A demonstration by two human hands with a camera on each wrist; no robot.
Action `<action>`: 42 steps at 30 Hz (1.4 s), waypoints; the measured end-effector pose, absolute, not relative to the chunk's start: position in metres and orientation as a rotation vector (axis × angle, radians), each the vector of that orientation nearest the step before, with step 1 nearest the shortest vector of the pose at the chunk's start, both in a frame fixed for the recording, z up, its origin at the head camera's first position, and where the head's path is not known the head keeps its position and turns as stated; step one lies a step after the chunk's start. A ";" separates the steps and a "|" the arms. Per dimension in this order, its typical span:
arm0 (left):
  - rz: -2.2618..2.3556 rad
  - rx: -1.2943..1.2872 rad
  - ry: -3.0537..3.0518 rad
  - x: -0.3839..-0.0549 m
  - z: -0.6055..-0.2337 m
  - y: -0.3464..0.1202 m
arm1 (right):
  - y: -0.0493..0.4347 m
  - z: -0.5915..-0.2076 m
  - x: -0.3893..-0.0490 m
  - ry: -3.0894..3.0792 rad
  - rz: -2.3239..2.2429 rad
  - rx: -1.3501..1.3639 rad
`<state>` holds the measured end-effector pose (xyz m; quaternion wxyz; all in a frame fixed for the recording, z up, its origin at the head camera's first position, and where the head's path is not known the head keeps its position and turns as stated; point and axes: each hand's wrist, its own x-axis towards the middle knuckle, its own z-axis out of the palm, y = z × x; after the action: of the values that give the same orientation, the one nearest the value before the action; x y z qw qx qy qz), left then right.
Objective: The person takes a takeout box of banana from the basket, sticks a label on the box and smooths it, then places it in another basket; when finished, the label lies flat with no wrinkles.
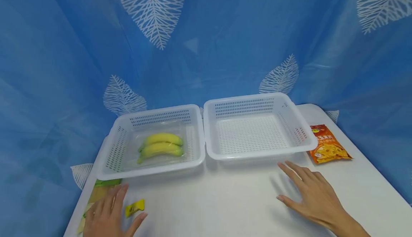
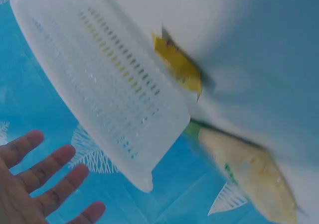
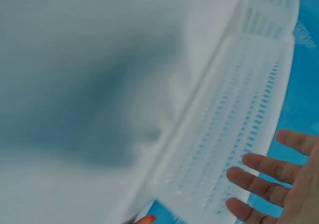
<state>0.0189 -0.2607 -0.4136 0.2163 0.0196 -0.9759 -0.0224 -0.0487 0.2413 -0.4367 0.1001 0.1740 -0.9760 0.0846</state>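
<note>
As the head view shows, a small bright-yellow wrapped packet (image 1: 135,207) lies on the white table (image 1: 206,201), between the thumb and index finger of the left hand (image 1: 107,215) as seen from above; that hand's fingers are extended and apart from the thumb. Beside it, partly covered by the same hand, is a tan plastic pouch with a green end (image 1: 99,193), near the corner of a white perforated plastic basket (image 1: 151,172) containing two yellow bananas with green tips (image 1: 162,147) in clear wrapping. Adjacent stands a second white perforated basket (image 1: 264,153). At its outer end lies a red-orange snack bag (image 1: 328,146), partly hidden by the rim. Near both, the right hand (image 1: 313,197) has its fingers extended, thumb apart. Behind hangs a blue curtain with white leaf prints (image 1: 225,51).
</note>
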 end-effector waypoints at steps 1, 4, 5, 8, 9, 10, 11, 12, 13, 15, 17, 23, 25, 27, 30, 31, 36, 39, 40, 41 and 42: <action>-0.087 0.040 -2.695 0.017 -0.410 -0.264 | 0.238 -0.433 -0.051 -2.871 0.295 0.528; -0.150 -0.021 -2.661 0.011 -0.401 -0.277 | 0.229 -0.420 -0.062 -2.823 0.439 0.596; -0.163 -0.032 -2.657 0.009 -0.398 -0.280 | 0.226 -0.416 -0.066 -2.816 0.485 0.622; -0.196 -0.076 -2.621 0.000 -0.390 -0.292 | 0.215 -0.403 -0.079 -2.822 0.634 0.709; -0.210 -0.089 -2.610 -0.003 -0.387 -0.296 | 0.212 -0.400 -0.084 -2.829 0.696 0.742; -0.222 -0.099 -2.605 -0.005 -0.385 -0.299 | 0.207 -0.397 -0.089 -2.831 0.767 0.775; -0.232 -0.112 -2.602 -0.008 -0.382 -0.302 | 0.203 -0.394 -0.095 -2.834 0.831 0.803; -0.242 -0.119 -2.603 -0.011 -0.380 -0.304 | 0.198 -0.393 -0.100 -2.825 0.911 0.845; -0.245 -0.130 -2.601 -0.014 -0.378 -0.306 | 0.194 -0.392 -0.106 -2.815 0.985 0.889; -0.236 -0.133 -2.613 -0.019 -0.374 -0.310 | 0.186 -0.390 -0.118 -2.791 1.126 0.960; -0.233 -0.097 -2.649 -0.025 -0.371 -0.311 | 0.178 -0.388 -0.129 -2.764 1.231 1.022; -0.323 -0.049 -2.712 -0.042 -0.375 -0.318 | 0.160 -0.377 -0.157 -2.763 1.383 1.092; -0.374 -0.065 -2.695 -0.046 -0.379 -0.323 | 0.154 -0.372 -0.167 -2.769 1.433 1.109; -0.435 -0.059 -2.690 -0.049 -0.383 -0.327 | 0.147 -0.367 -0.179 -2.772 1.493 1.131; -0.500 -0.013 -2.720 -0.054 -0.390 -0.333 | 0.135 -0.361 -0.197 -2.782 1.564 1.172; -0.520 0.013 -2.738 -0.055 -0.392 -0.335 | 0.131 -0.359 -0.202 -2.790 1.575 1.184; -0.605 0.056 -2.766 -0.059 -0.401 -0.343 | 0.105 -0.353 -0.226 -2.860 1.602 1.220; -0.635 0.061 -2.782 -0.059 -0.403 -0.346 | 0.087 -0.353 -0.237 -2.896 1.603 1.260; -0.636 0.064 -2.789 -0.060 -0.403 -0.346 | 0.081 -0.353 -0.240 -2.909 1.595 1.276; -0.639 0.068 -2.796 -0.060 -0.404 -0.347 | 0.075 -0.353 -0.243 -2.923 1.595 1.289; -0.642 0.072 -2.802 -0.060 -0.404 -0.347 | 0.069 -0.353 -0.246 -2.939 1.596 1.300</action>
<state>-0.0599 -0.3469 -0.4041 0.1326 0.0247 -0.9658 -0.2214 -0.2463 0.0689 -0.3526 -0.2216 0.3533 -0.7988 0.4336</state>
